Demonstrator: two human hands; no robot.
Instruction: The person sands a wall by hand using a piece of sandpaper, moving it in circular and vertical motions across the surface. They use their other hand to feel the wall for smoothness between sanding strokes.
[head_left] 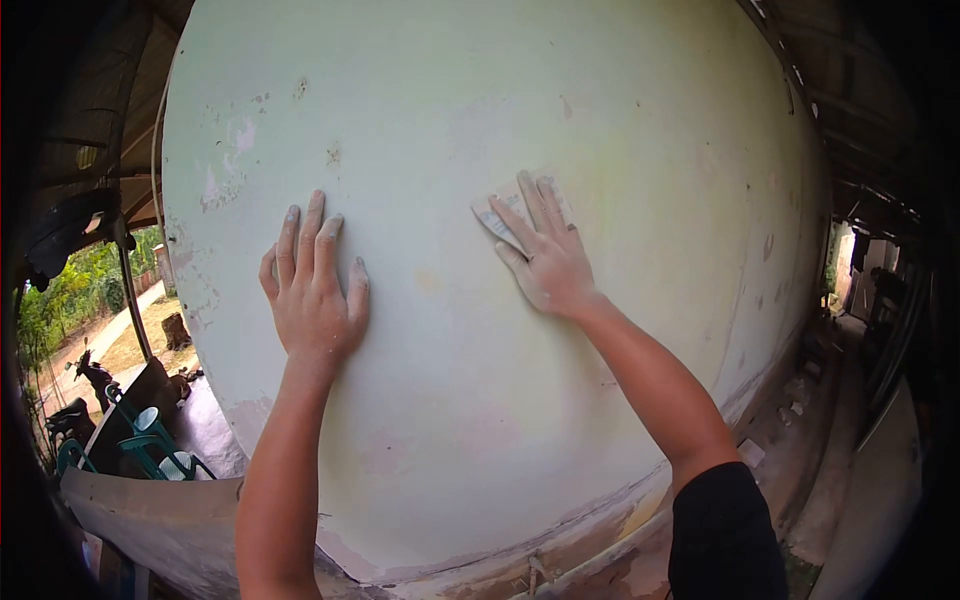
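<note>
A pale green painted wall (420, 400) with patchy, chipped paint fills the middle of the view. My left hand (315, 285) rests against it with fingers spread and nothing held; the fingertips are dusty. To the right, my right hand (548, 250) presses a folded sheet of sandpaper (492, 222) flat to the wall. The sheet's printed backing shows beside and between the fingers, while its middle is hidden under them. Whitish dust coats the right hand too.
Beyond the wall's left edge are green plastic chairs (150, 445), a motorbike (95, 380) and a post (130, 290). A low ledge (160, 510) runs below. On the right, a narrow passage (830, 440) follows the wall, with clutter along it.
</note>
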